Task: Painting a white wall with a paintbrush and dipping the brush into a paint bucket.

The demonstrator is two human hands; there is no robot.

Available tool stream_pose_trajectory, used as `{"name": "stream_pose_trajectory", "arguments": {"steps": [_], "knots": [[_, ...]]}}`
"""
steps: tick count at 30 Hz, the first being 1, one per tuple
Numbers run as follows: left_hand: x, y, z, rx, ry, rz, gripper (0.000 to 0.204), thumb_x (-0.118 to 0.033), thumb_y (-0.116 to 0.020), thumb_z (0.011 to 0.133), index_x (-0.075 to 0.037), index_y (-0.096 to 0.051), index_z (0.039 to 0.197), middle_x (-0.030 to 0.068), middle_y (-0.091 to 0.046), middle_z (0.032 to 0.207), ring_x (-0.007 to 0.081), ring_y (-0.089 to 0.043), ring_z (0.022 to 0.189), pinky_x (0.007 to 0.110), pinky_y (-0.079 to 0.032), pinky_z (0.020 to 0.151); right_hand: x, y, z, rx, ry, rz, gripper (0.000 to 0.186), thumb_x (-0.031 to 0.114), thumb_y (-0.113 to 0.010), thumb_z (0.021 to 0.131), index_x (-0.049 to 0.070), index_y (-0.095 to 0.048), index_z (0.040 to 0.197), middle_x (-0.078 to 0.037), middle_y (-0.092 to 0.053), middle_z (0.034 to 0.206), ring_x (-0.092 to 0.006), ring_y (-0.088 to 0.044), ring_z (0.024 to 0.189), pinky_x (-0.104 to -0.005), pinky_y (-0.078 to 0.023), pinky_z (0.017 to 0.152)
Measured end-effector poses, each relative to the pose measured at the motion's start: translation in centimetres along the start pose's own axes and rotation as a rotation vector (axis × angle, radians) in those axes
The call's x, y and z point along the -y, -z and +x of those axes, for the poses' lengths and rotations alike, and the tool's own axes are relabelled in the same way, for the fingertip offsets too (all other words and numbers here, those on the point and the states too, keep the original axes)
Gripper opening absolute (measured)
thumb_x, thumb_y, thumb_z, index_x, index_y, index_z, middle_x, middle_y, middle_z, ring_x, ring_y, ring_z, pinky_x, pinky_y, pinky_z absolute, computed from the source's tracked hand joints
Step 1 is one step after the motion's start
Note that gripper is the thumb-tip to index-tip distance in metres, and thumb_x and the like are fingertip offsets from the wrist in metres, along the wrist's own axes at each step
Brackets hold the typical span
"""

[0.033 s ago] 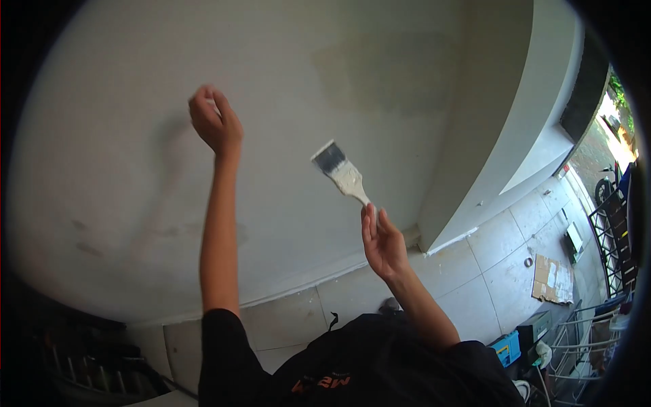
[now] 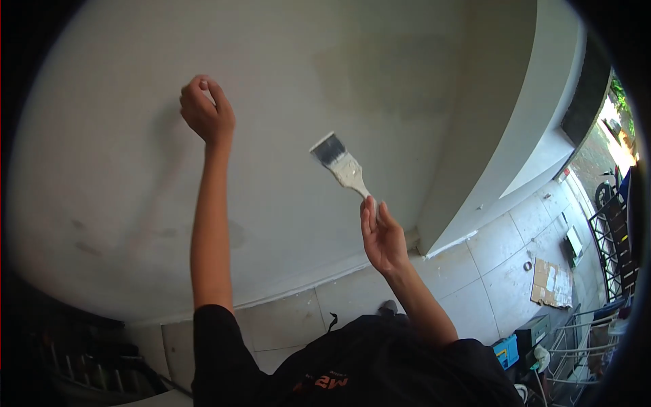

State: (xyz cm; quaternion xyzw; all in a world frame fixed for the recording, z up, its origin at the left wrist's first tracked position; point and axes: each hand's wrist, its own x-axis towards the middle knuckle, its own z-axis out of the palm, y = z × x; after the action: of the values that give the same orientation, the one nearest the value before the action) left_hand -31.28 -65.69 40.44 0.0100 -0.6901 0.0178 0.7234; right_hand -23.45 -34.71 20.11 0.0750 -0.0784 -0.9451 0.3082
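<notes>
A flat paintbrush with dark bristles, pale at the tip, and a whitish, paint-smeared ferrule is in my right hand. Its handle runs down between my thumb and fingers, and the bristles point up and to the left, in front of the wall. My left hand is raised high against the pale wall with its fingers curled closed. Whatever those fingers may hold is hidden. A soft shadow of the left hand and arm falls on the wall beside it. A darker greyish patch marks the wall's upper right.
A white pillar juts out on the right. Pale tiles cover the floor. At the right lie a piece of cardboard, a tape roll, a blue toolbox and a metal rack. Dark railings stand at lower left.
My left hand has shifted slightly up and to the left along the wall. The paintbrush in my right hand has risen a little.
</notes>
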Motion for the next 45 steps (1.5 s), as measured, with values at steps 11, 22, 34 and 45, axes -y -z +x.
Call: {"name": "stream_pose_trajectory", "arguments": {"steps": [11,22,34,45], "knots": [[5.6,-4.2,-1.8,-0.14,-0.469,0.052,0.027,-0.013,-0.05,0.082,-0.013,-0.026,0.094,0.0055,-0.04,0.077,0.021,-0.041,0.066,0.034,-0.03,0.056,3.4,-2.9,7.9,0.228,0.32,-0.564,0.046,0.014,-0.048,0.093,-0.007,-0.033,0.131,-0.017,-0.054,0.118,-0.0188,-0.053,0.111,-0.0265,-0.044,0.094],[5.9,-4.2,-3.0,-0.114,-0.398,0.036,0.027,-0.012,-0.05,0.081,-0.013,-0.026,0.094,0.0049,-0.042,0.078,0.021,-0.04,0.068,0.035,-0.029,0.065,2.7,-0.2,9.9,0.337,-0.043,-0.9,0.042,0.02,-0.049,0.093,0.005,-0.04,0.131,0.0,-0.05,0.091,-0.0069,-0.045,0.069,-0.016,-0.034,0.06],[6.2,-3.9,-3.5,-0.059,-0.357,0.06,0.025,-0.013,-0.048,0.081,-0.014,-0.027,0.093,0.0028,-0.04,0.079,0.019,-0.035,0.072,0.035,-0.024,0.069,0.7,-6.7,13.4,0.429,-0.003,-1.456,0.041,0.037,-0.031,0.098,0.004,-0.052,0.109,0.006,-0.03,0.059,-0.0021,-0.025,0.044,-0.0188,-0.023,0.039],[5.7,-4.0,-3.6,-0.07,-0.34,0.011,0.021,-0.013,-0.048,0.08,-0.014,-0.029,0.09,0.0022,-0.039,0.078,0.0181,-0.035,0.072,0.034,-0.024,0.069,-0.4,-8.0,17.2,0.455,0.131,-1.433,0.042,0.039,-0.03,0.098,0.002,-0.05,0.104,0.007,-0.027,0.056,-0.0015,-0.02,0.039,-0.02,-0.015,0.034]]}}
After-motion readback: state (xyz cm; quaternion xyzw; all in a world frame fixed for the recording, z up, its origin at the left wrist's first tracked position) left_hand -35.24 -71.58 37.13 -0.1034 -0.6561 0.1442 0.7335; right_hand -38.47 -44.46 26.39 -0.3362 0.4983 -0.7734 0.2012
